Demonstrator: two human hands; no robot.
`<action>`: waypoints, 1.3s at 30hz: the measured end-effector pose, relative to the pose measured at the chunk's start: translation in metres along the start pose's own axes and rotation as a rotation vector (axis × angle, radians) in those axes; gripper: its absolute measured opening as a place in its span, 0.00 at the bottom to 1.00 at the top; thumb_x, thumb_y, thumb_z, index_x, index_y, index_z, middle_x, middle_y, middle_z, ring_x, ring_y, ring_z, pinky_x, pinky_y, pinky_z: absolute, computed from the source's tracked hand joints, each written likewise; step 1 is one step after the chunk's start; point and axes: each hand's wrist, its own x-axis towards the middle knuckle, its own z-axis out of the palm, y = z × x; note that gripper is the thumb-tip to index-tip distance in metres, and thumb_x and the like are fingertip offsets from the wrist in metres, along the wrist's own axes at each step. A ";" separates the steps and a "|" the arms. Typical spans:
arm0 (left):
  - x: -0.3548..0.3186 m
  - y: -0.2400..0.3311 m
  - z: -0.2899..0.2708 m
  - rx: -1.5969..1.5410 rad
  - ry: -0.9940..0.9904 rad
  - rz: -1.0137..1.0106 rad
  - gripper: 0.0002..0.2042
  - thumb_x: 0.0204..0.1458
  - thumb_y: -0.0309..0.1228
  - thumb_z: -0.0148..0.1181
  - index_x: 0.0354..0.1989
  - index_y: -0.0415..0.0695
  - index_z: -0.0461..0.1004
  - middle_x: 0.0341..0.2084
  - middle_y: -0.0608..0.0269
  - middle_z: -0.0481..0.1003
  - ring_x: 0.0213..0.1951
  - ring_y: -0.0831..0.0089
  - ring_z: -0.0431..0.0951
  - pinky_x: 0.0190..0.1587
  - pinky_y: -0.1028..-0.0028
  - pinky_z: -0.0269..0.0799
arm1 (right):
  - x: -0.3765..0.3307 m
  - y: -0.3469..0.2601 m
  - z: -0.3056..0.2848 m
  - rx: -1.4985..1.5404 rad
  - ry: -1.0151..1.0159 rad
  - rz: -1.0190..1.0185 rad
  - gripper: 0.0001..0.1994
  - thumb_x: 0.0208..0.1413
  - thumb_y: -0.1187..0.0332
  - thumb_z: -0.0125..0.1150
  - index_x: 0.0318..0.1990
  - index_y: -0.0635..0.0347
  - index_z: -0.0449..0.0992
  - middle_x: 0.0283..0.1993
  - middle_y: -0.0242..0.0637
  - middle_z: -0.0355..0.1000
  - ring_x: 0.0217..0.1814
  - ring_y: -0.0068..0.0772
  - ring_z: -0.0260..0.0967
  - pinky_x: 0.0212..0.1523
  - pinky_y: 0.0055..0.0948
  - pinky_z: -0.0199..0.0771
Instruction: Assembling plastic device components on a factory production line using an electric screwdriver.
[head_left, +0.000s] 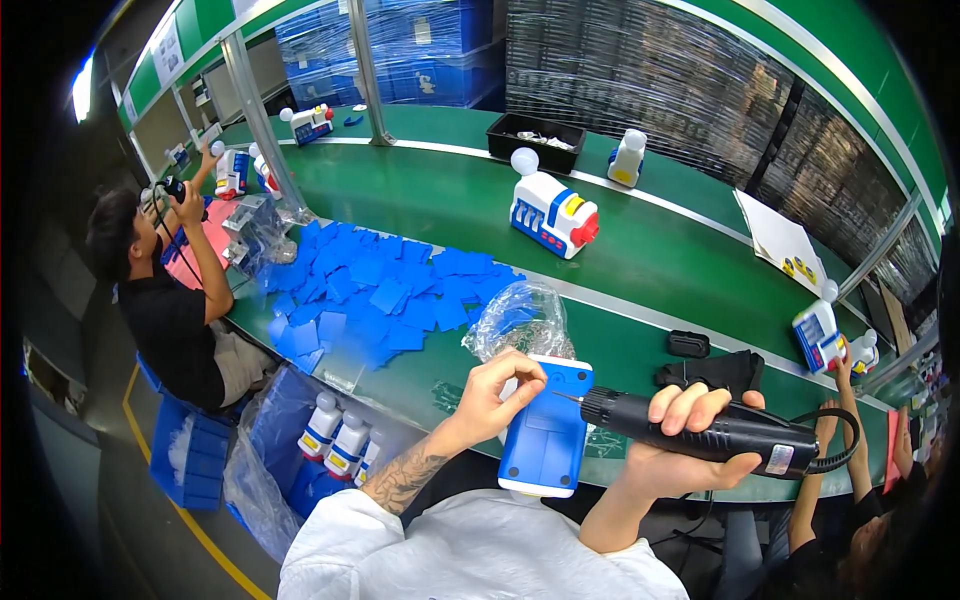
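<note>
- R hand [690,440] wrapped tight round black electric screwdriver [700,428], fingers over the top of the barrel, thumb underneath; tool lies near horizontal, bit pointing to person's left.
- Bit tip touches upper R edge of blue toy housing [545,432], just beside L hand's fingertips.
- L hand [495,395] pinches top edge of the housing, fingers curled over upper L corner, thumb on the near face; forearm tattooed, white sleeve below.
- Housing sits between both hands, blue back panel facing up, long axis running toward person's chest, lower end over table edge.
- Black cable [835,440] loops off the screwdriver's rear end to the R.
- Just behind L hand: crumpled clear plastic bag [520,318] on green table [430,200].
- Further L: big heap of blue square panels [370,290] spread over the table.
- Centre table, well apart from hands: finished white-and-blue toy [552,212] w/ round white top.
- Black tray [535,140] at table's far side.
- Below table on L: bag of white-blue toys [340,440].
- Far L: a co-worker [165,300] in black, arm raised.
</note>
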 end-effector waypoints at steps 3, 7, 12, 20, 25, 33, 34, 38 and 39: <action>0.000 0.003 -0.001 0.026 -0.009 0.064 0.03 0.46 0.22 0.55 0.29 0.38 0.71 0.26 0.62 0.72 0.28 0.73 0.70 0.32 0.76 0.66 | -0.001 0.002 0.000 -0.066 -0.063 -0.010 0.28 0.51 0.41 0.46 0.49 0.55 0.59 0.21 0.30 0.57 0.17 0.23 0.56 0.17 0.25 0.61; 0.000 0.007 -0.002 0.039 -0.039 0.084 0.03 0.46 0.22 0.55 0.29 0.38 0.71 0.27 0.62 0.72 0.27 0.73 0.69 0.32 0.76 0.66 | -0.001 0.003 0.002 -0.052 -0.058 0.001 0.28 0.51 0.41 0.46 0.49 0.55 0.59 0.21 0.31 0.57 0.18 0.23 0.57 0.17 0.25 0.61; -0.001 0.011 -0.003 0.046 -0.048 0.102 0.02 0.46 0.22 0.55 0.29 0.38 0.71 0.26 0.61 0.72 0.28 0.72 0.69 0.32 0.75 0.65 | -0.002 0.002 0.005 -0.079 -0.064 0.005 0.28 0.51 0.41 0.46 0.49 0.54 0.58 0.21 0.31 0.58 0.18 0.24 0.57 0.18 0.25 0.62; 0.001 0.014 0.001 0.178 -0.064 0.114 0.03 0.46 0.21 0.55 0.30 0.38 0.72 0.26 0.60 0.73 0.32 0.68 0.71 0.39 0.72 0.64 | -0.001 0.009 -0.004 -0.044 -0.104 0.042 0.29 0.51 0.43 0.48 0.51 0.54 0.55 0.22 0.35 0.60 0.17 0.29 0.59 0.18 0.29 0.64; 0.001 0.007 0.006 0.157 0.001 0.137 0.03 0.45 0.21 0.56 0.29 0.38 0.73 0.25 0.61 0.73 0.28 0.69 0.71 0.35 0.74 0.64 | 0.002 0.013 -0.001 -0.016 -0.098 0.082 0.30 0.49 0.45 0.53 0.51 0.55 0.52 0.22 0.39 0.62 0.18 0.33 0.62 0.19 0.32 0.66; 0.000 0.007 0.006 0.447 -0.047 0.120 0.13 0.39 0.28 0.64 0.37 0.46 0.75 0.39 0.57 0.68 0.43 0.62 0.66 0.44 0.68 0.63 | 0.010 0.038 0.012 -0.360 -0.224 0.095 0.29 0.50 0.48 0.56 0.48 0.65 0.56 0.22 0.36 0.61 0.19 0.28 0.61 0.22 0.28 0.65; -0.001 0.003 0.006 0.481 -0.075 0.095 0.16 0.37 0.31 0.65 0.38 0.47 0.75 0.42 0.56 0.65 0.46 0.60 0.63 0.46 0.66 0.61 | 0.012 0.044 0.011 -0.388 -0.272 0.089 0.28 0.51 0.51 0.56 0.47 0.67 0.57 0.22 0.37 0.62 0.19 0.27 0.62 0.22 0.26 0.66; -0.005 -0.008 0.007 0.537 -0.149 0.020 0.20 0.36 0.36 0.66 0.41 0.49 0.74 0.48 0.52 0.59 0.50 0.56 0.58 0.51 0.62 0.56 | 0.014 0.059 0.007 -0.479 -0.313 0.201 0.20 0.52 0.61 0.57 0.43 0.69 0.61 0.21 0.36 0.64 0.19 0.24 0.63 0.21 0.21 0.65; -0.007 -0.009 0.007 0.537 -0.147 0.019 0.20 0.36 0.36 0.66 0.41 0.49 0.74 0.48 0.52 0.59 0.50 0.56 0.58 0.51 0.62 0.56 | 0.013 0.062 0.006 -0.505 -0.322 0.201 0.19 0.53 0.62 0.57 0.43 0.69 0.62 0.21 0.35 0.64 0.19 0.24 0.63 0.21 0.20 0.64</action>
